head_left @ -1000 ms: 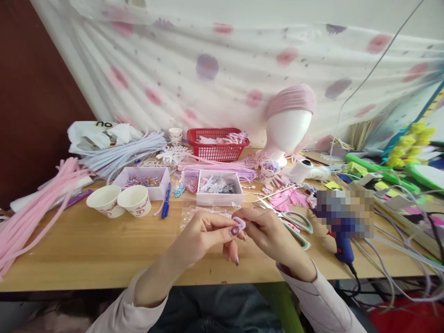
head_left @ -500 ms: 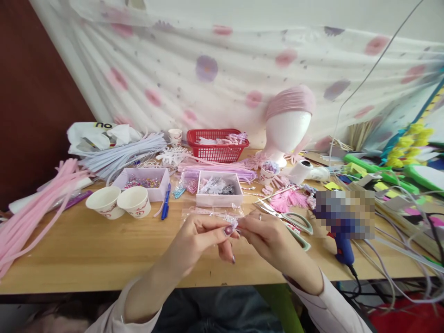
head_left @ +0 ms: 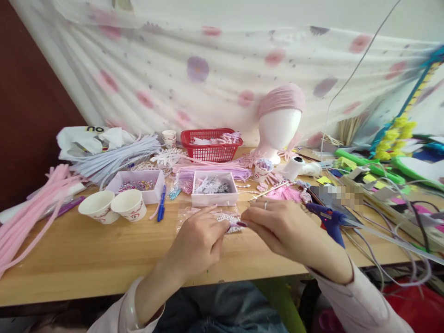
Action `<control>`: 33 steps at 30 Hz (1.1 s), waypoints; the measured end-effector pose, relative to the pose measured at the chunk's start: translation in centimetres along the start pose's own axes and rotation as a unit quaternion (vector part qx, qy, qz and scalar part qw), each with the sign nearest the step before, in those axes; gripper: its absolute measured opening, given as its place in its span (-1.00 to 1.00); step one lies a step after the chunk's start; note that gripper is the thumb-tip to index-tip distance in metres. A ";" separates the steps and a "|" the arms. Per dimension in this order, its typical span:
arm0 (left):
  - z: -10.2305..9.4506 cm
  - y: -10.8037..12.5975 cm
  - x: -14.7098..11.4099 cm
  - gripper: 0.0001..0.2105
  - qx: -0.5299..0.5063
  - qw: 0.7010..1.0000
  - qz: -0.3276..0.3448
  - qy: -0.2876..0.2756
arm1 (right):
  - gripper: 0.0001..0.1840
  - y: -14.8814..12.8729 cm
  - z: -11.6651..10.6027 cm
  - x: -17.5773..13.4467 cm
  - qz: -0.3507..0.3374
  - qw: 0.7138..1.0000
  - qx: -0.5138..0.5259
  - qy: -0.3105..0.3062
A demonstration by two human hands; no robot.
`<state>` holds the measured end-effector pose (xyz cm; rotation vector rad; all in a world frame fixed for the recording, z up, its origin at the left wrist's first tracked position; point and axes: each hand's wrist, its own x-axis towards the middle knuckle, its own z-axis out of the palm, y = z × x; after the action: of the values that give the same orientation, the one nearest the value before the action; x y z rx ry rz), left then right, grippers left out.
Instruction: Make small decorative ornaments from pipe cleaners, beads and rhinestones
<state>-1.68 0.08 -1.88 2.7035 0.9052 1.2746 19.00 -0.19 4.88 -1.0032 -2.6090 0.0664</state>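
My left hand (head_left: 199,235) is over the front middle of the table, thumb and forefinger closed in a pinch. Facing it, my right hand (head_left: 282,226) has its fingertips pressed together, palm turned down. A small lilac piece (head_left: 235,225) shows between the two sets of fingertips, mostly covered, and its exact kind cannot be made out. Just behind the fingers, white pearl beads (head_left: 229,218) lie in a clear plastic bag. A white box (head_left: 214,199) of small clear and silvery ornaments stands beyond that.
Two paper cups (head_left: 129,206), a blue pen (head_left: 161,203) and a lilac bead box (head_left: 157,186) stand left. Pink fuzzy stems (head_left: 38,208) lie far left. Behind are a red basket (head_left: 211,152) and a foam head (head_left: 279,125). A blue glue gun (head_left: 331,219) and cables lie right.
My hands have turned palm down, with the right one shifted right and covering the scissors. More pearl beads show behind the fingertips. The whole view has shifted slightly.
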 end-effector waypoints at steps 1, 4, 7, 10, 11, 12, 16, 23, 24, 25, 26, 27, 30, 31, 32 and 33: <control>-0.3 0.0 0.0 -0.76 -0.011 0.999 0.027 -0.016 | -0.70 0.7 -0.4 0.4 -0.012 1.000 0.020 0.003; -1.8 0.2 0.3 -0.77 -0.080 0.995 0.044 -0.031 | -0.71 3.0 -1.0 1.3 -0.044 0.992 0.122 0.009; -3.0 0.7 0.7 -0.75 -0.163 0.986 0.001 -0.016 | -0.67 4.4 0.1 1.6 -0.044 0.976 0.214 0.020; -3.2 0.8 1.0 -0.75 -0.198 0.978 -0.063 0.030 | -0.65 4.3 2.2 1.3 -0.013 0.969 0.243 0.031; -3.1 0.6 1.0 -0.75 -0.195 0.976 -0.088 0.049 | -0.66 3.9 3.0 1.0 -0.004 0.971 0.236 0.028; -2.9 0.4 1.0 -0.76 -0.183 0.974 -0.113 0.070 | -0.67 3.3 3.6 0.7 0.000 0.975 0.223 0.020; -1.5 -1.2 0.8 -0.77 -0.072 0.982 -0.144 0.103 | -0.70 0.6 4.4 -0.3 0.008 0.991 0.133 -0.028; -1.5 -1.6 0.0 -0.75 0.022 0.998 0.046 -0.027 | -0.68 0.9 0.0 0.3 -0.007 0.999 -0.018 0.029; -2.0 -1.3 0.0 -0.75 -0.015 0.998 0.054 -0.042 | -0.68 1.5 -0.5 0.6 -0.013 0.999 0.005 0.030; -2.5 -1.0 0.1 -0.75 -0.059 0.996 0.050 -0.053 | -0.70 2.2 -0.7 0.8 -0.020 0.999 0.040 0.030; -3.1 -0.6 0.1 -0.74 -0.105 0.992 0.038 -0.062 | -0.71 2.9 -0.6 1.0 -0.029 0.996 0.081 0.030; -3.5 -0.4 0.2 -0.74 -0.149 0.987 0.021 -0.065 | -0.71 3.4 -0.3 1.2 -0.032 0.992 0.121 0.033; -4.3 0.1 0.5 -0.73 -0.221 0.974 -0.051 -0.017 | -0.72 3.7 1.8 1.1 -0.026 0.977 0.204 0.050; -4.3 0.1 0.6 -0.73 -0.223 0.971 -0.080 0.013 | -0.73 3.4 2.6 1.0 -0.014 0.976 0.211 0.054; -4.1 0.1 0.7 -0.74 -0.217 0.969 -0.110 0.042 | -0.74 2.9 3.3 0.8 0.000 0.977 0.208 0.052; -3.9 -0.1 0.8 -0.75 -0.202 0.967 -0.140 0.066 | -0.75 2.3 4.0 0.5 0.018 0.979 0.198 0.046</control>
<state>-4.13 -0.31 1.21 2.1215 0.8849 1.4053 18.82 2.18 0.89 -0.8840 -2.3617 0.5150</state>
